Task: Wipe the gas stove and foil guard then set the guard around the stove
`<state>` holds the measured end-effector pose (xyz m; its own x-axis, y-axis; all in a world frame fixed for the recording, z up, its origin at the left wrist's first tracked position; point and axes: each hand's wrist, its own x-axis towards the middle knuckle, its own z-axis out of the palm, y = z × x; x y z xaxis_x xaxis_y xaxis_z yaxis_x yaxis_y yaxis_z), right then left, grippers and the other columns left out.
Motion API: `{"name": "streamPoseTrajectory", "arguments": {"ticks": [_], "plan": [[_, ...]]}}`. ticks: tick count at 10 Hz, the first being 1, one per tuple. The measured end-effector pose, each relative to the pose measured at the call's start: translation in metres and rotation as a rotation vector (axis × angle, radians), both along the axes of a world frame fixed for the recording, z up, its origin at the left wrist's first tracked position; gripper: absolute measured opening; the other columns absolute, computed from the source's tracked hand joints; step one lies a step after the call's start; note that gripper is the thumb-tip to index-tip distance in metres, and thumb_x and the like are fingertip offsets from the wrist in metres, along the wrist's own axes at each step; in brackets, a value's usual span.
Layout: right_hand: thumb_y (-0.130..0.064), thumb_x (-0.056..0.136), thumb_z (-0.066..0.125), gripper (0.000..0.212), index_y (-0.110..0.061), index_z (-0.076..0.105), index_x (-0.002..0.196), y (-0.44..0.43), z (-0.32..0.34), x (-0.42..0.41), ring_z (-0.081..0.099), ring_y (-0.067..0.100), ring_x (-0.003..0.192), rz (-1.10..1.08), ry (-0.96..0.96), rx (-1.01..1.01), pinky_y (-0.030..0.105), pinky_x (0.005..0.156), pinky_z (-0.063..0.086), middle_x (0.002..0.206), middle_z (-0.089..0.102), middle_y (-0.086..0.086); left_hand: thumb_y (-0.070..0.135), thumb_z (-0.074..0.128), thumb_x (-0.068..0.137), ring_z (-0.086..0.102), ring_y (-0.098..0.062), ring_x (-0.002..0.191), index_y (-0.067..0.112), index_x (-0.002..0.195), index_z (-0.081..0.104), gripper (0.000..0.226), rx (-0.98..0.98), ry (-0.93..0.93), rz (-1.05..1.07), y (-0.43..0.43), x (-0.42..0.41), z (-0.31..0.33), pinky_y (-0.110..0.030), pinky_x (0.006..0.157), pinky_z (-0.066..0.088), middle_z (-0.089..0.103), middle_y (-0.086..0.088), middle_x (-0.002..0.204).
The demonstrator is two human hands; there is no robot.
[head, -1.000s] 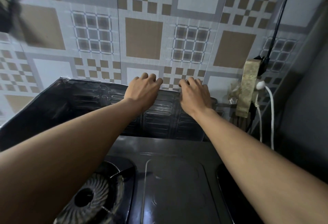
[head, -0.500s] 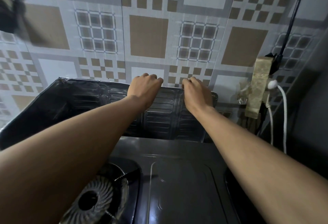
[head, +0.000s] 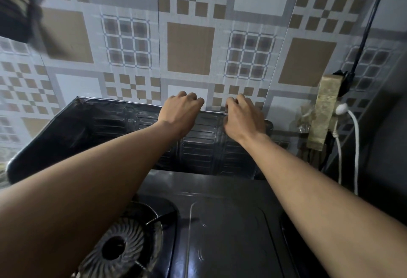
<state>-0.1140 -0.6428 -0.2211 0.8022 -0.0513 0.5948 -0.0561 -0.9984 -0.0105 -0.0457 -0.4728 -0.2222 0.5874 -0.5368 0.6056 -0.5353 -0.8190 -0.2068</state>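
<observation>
Both hands, left (head: pixel 181 110) and right (head: pixel 243 117), gripped the guard (head: pixel 198 145) by its top edge; thin foil, probably light and easily creased.

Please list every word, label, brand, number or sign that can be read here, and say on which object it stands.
None: no readable text shows anywhere. The foil guard, the gas stove and the wall tiles carry only patterns or embossing.

The far side of the gas stove (head: pixel 226 229) is closed off by the upright foil guard (head: pixel 198 150), backed by the tiled wall (head: pixel 189 51). The right is crowded by a white cable (head: pixel 355 145); open room is left above the stove's flat centre.
</observation>
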Motion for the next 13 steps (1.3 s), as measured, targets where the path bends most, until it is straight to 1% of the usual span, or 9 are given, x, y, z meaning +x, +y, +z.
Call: {"name": "streamPoseTrajectory", "arguments": {"ticks": [2, 4, 6, 8, 9, 10, 11, 12, 13], "plan": [[-0.002, 0.082, 0.065, 0.028, -0.010, 0.063, 0.109, 0.002, 0.002, -0.006, 0.058, 0.025, 0.089, 0.015, 0.074, -0.018, 0.034, 0.067, 0.048, 0.105, 0.061, 0.005, 0.010, 0.067, 0.090, 0.063, -0.028, 0.093, 0.016, 0.111, 0.066, 0.021, 0.009, 0.010, 0.031, 0.002, -0.003, 0.001, -0.036, 0.068, 0.049, 0.069, -0.004, 0.103], [0.003, 0.083, 0.063, 0.024, -0.010, 0.063, 0.103, -0.005, 0.004, -0.013, 0.058, 0.025, 0.082, 0.001, 0.131, 0.001, 0.035, 0.067, 0.051, 0.095, 0.059, 0.003, -0.002, 0.064, 0.085, 0.062, -0.027, 0.078, 0.017, 0.094, 0.069, 0.022, 0.031, 0.073, 0.056, -0.005, -0.007, 0.003, -0.032, 0.054, 0.037, 0.067, -0.003, 0.085], [0.005, 0.083, 0.063, 0.025, -0.008, 0.062, 0.105, -0.015, 0.002, -0.016, 0.055, 0.023, 0.077, -0.029, 0.123, 0.010, 0.034, 0.061, 0.048, 0.095, 0.056, 0.003, 0.006, 0.068, 0.087, 0.066, -0.027, 0.082, 0.020, 0.100, 0.071, 0.019, -0.023, 0.085, 0.044, -0.018, -0.005, 0.002, -0.032, 0.054, 0.038, 0.071, -0.001, 0.092], [0.003, 0.082, 0.065, 0.035, -0.008, 0.059, 0.115, -0.013, -0.003, -0.015, 0.057, 0.023, 0.079, -0.010, 0.106, 0.037, 0.035, 0.061, 0.054, 0.104, 0.057, 0.005, 0.008, 0.068, 0.088, 0.064, -0.028, 0.091, 0.017, 0.105, 0.068, 0.020, -0.045, 0.089, 0.043, -0.017, -0.003, -0.002, -0.034, 0.057, 0.045, 0.070, -0.003, 0.098], [-0.001, 0.080, 0.066, 0.037, -0.008, 0.060, 0.116, -0.012, -0.003, -0.015, 0.059, 0.026, 0.091, -0.009, 0.071, -0.004, 0.039, 0.074, 0.054, 0.109, 0.060, 0.007, 0.012, 0.069, 0.088, 0.063, -0.027, 0.093, 0.017, 0.107, 0.068, 0.019, -0.056, 0.080, 0.049, -0.015, -0.002, -0.002, -0.035, 0.061, 0.047, 0.069, -0.003, 0.100], [-0.009, 0.081, 0.066, 0.035, -0.010, 0.062, 0.116, -0.011, -0.002, -0.017, 0.054, 0.029, 0.109, -0.047, 0.039, -0.086, 0.044, 0.094, 0.046, 0.118, 0.063, 0.008, 0.020, 0.066, 0.092, 0.061, -0.029, 0.101, 0.015, 0.112, 0.067, 0.021, -0.051, 0.074, 0.045, -0.010, -0.006, -0.001, -0.038, 0.074, 0.050, 0.069, -0.005, 0.106], [-0.016, 0.085, 0.066, 0.029, -0.013, 0.064, 0.114, -0.009, -0.005, -0.019, 0.054, 0.028, 0.110, -0.058, 0.023, -0.102, 0.045, 0.095, 0.044, 0.118, 0.064, 0.007, 0.035, 0.064, 0.094, 0.057, -0.030, 0.113, 0.015, 0.120, 0.064, 0.032, -0.054, 0.122, 0.035, -0.001, -0.014, 0.001, -0.042, 0.089, 0.049, 0.067, -0.006, 0.118], [-0.026, 0.092, 0.061, 0.029, -0.013, 0.063, 0.118, -0.004, -0.004, -0.026, 0.056, 0.028, 0.112, -0.054, 0.031, -0.064, 0.045, 0.096, 0.045, 0.119, 0.064, 0.008, 0.044, 0.063, 0.093, 0.054, -0.029, 0.120, 0.017, 0.127, 0.061, 0.043, -0.054, 0.166, 0.017, 0.011, -0.023, 0.004, -0.042, 0.096, 0.045, 0.064, -0.005, 0.126], [-0.039, 0.097, 0.054, 0.043, -0.012, 0.058, 0.131, 0.000, 0.000, -0.035, 0.053, 0.030, 0.122, -0.066, 0.048, -0.053, 0.048, 0.103, 0.043, 0.129, 0.061, 0.010, 0.050, 0.062, 0.092, 0.050, -0.027, 0.127, 0.020, 0.134, 0.056, 0.052, -0.065, 0.180, 0.004, 0.023, -0.033, 0.006, -0.042, 0.103, 0.040, 0.060, -0.004, 0.134]]}}
